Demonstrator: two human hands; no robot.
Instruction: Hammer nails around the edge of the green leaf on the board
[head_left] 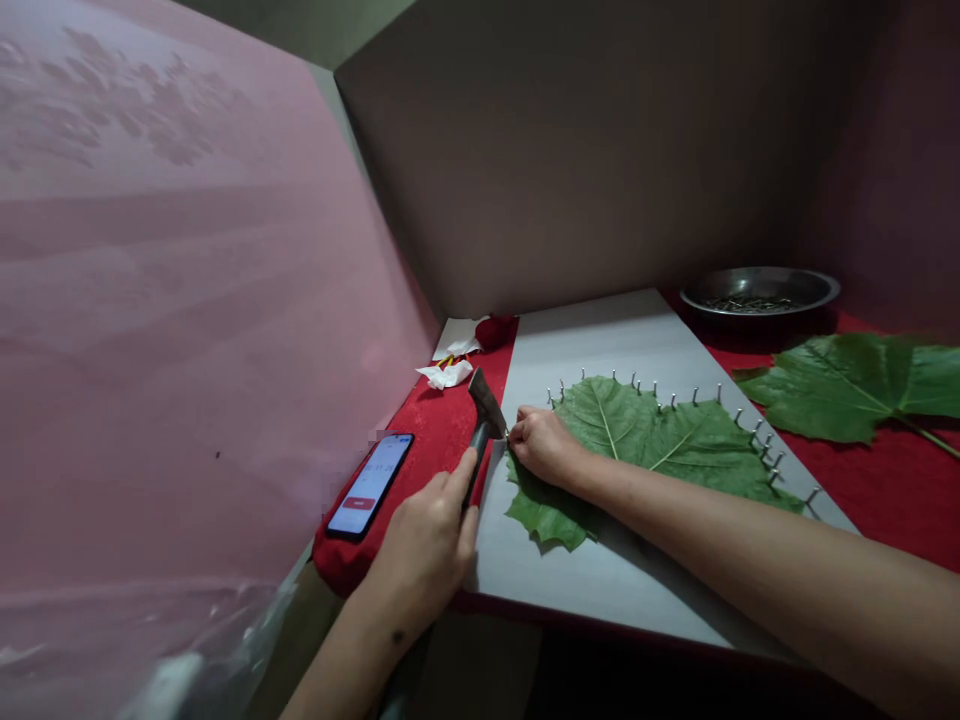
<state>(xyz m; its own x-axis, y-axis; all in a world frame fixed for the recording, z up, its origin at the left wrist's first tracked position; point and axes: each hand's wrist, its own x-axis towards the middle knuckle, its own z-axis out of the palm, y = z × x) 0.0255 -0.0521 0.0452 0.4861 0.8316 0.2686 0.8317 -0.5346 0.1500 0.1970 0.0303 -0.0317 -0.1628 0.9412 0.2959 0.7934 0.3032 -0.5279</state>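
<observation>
My left hand (431, 530) is wrapped round the dark handle of a hammer (486, 405), its metal head close beside the fingers of my other hand. My right hand (544, 445) pinches a small nail (508, 436) at the left edge of a big green leaf (675, 440). That leaf lies on a white board (585, 335), and my right wrist and forearm cover part of it. Several nails stand upright or slightly tilted along the leaf's far and right edges.
A metal bowl (761, 290) of nails stands at the back right, behind a second green leaf (862, 390) on red cloth (922, 520). To the left lie a phone (371, 485) and crumpled white paper (446, 375). A pink wall (187, 350) rises at the left.
</observation>
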